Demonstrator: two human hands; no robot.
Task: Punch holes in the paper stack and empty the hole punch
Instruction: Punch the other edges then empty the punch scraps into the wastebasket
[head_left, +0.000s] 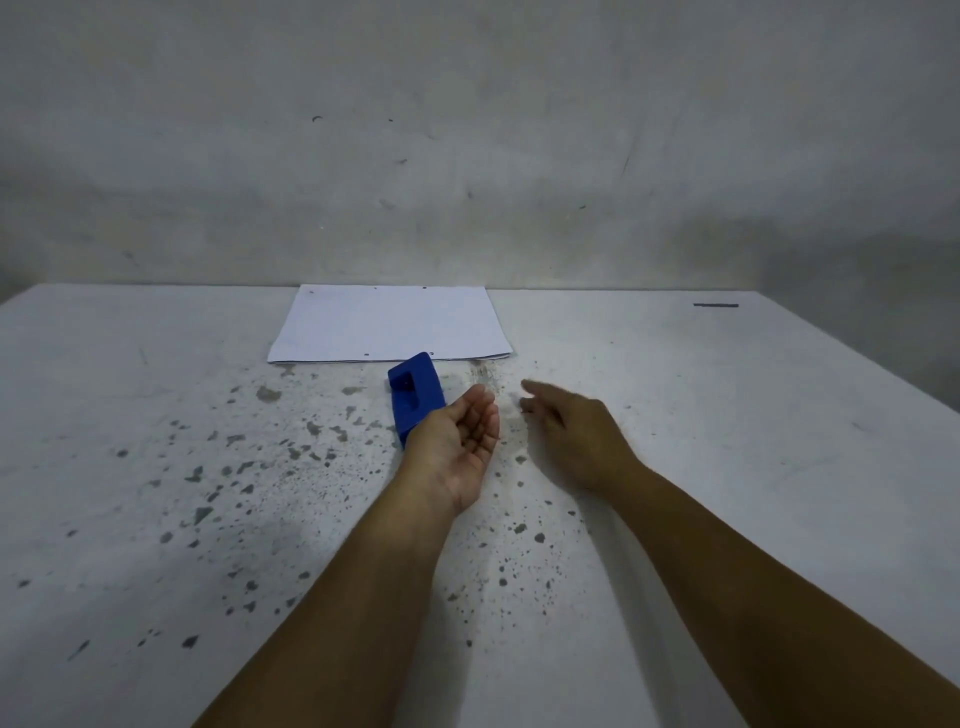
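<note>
A white paper stack (389, 325) lies flat at the table's far edge against the wall, with small punched holes along its near and far edges. Just in front of it a blue hole punch (415, 397) lies on the table. My left hand (460, 447) rests beside the punch's right side, palm turned up and cupped, fingers apart, holding nothing that I can make out. My right hand (571, 431) hovers palm down a little to the right, fingers spread and blurred. A faint scatter of small paper bits (485, 376) lies on the table beyond my fingertips.
The white table (727, 441) has chipped grey specks across its left and middle. A short dark strip (716, 305) lies at the far right. A grey wall (467, 156) stands right behind the table.
</note>
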